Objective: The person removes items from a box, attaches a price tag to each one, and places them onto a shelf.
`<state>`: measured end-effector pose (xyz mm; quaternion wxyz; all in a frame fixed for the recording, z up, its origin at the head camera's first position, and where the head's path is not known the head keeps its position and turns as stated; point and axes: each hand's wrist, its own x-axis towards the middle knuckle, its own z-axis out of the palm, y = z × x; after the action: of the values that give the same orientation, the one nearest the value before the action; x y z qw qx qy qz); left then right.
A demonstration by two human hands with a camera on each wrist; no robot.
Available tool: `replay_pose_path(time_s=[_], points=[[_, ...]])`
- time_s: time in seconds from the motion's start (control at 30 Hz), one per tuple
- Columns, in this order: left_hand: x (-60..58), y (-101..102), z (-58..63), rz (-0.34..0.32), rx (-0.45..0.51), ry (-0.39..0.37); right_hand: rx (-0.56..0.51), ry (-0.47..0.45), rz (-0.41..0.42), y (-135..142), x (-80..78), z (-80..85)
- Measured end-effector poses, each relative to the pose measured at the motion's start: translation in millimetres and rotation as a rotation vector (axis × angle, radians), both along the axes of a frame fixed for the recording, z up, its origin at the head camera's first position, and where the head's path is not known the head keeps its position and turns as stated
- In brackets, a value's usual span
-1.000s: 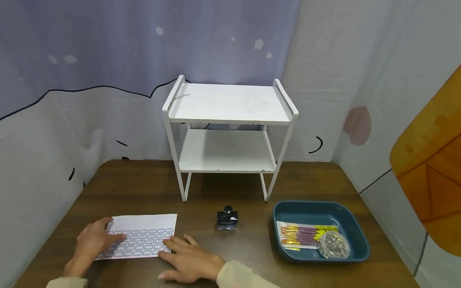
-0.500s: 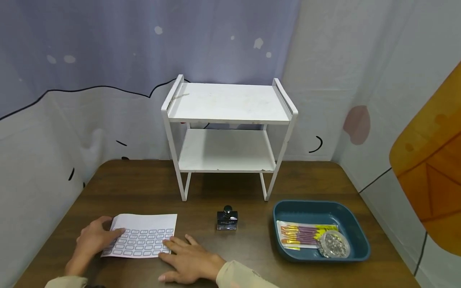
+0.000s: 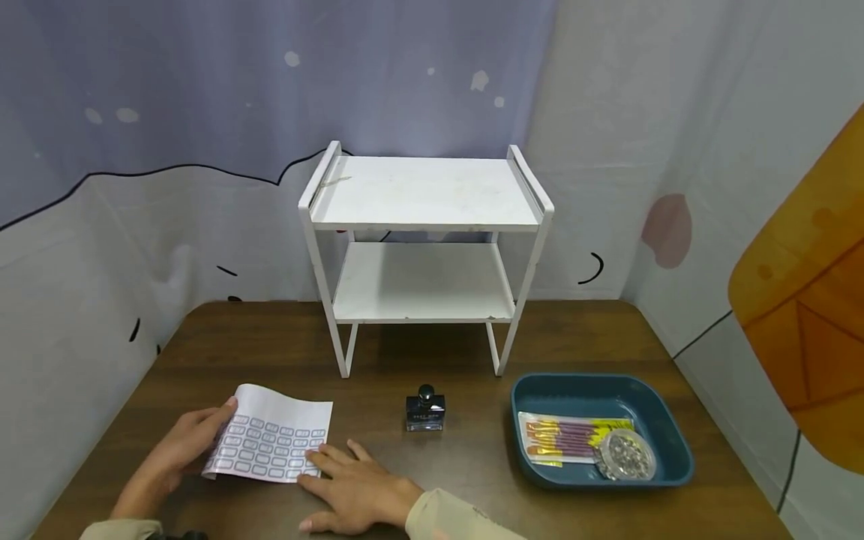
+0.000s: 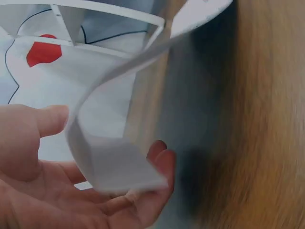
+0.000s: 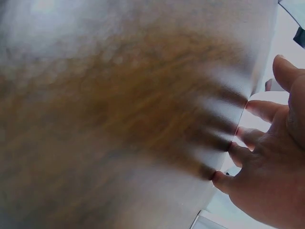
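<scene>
A white sheet of labels (image 3: 277, 431), printed with rows of blue-outlined boxes, lies at the front left of the table. Its left side is raised and bowed. My left hand (image 3: 178, 446) holds that edge. In the left wrist view the curved sheet (image 4: 109, 160) sits between the thumb and the curled fingers (image 4: 164, 167). With fingers spread, my right hand (image 3: 361, 487) presses the sheet's lower right corner against the table; the right wrist view shows its fingertips (image 5: 233, 145) touching down.
A black bottle (image 3: 425, 411) with a round stopper stands mid-table. Behind it is a white two-tier shelf (image 3: 425, 281). At the right, a dark blue tray (image 3: 574, 390) holds packaged purple-handled brushes (image 3: 560, 439) and a round clear container (image 3: 626, 455) of small silvery pieces.
My left hand has lifted the sheet's left edge off the table and bent it up and toward the right. The right hand has stayed in place.
</scene>
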<state>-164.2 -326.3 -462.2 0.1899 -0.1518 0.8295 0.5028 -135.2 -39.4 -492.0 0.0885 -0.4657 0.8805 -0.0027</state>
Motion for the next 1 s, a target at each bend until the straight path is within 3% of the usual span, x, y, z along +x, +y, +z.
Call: replay_pose_path(time_s=[0.17,0.3,0.43,0.57,0.67,0.83,1.0], points=[[-1.7,-2,5.3,0.020,0.063,0.008,0.000,-0.007,0.001,1,-1.2,-0.6],[0.4,-10,8.2,0.028,0.029,0.065,0.003,-0.029,0.000,1,-1.9,0.1],[8.0,-19,8.5,-0.036,-0.068,0.181,0.003,-0.026,0.001,1,-1.0,0.6],[13.0,-24,8.9,-0.172,-0.271,0.318,-0.003,-0.038,-0.009,2,-0.2,0.8],[14.7,-24,10.7,-0.229,-0.418,0.408,-0.016,-0.066,-0.023,3,-0.7,1.1],[19.9,-15,20.4,-0.211,-0.489,0.486,-0.134,-0.157,-0.052,10,-1.6,7.3],[28.3,-2,39.3,-0.197,-0.561,0.618,-0.338,-0.254,-0.068,21,-0.5,28.2]])
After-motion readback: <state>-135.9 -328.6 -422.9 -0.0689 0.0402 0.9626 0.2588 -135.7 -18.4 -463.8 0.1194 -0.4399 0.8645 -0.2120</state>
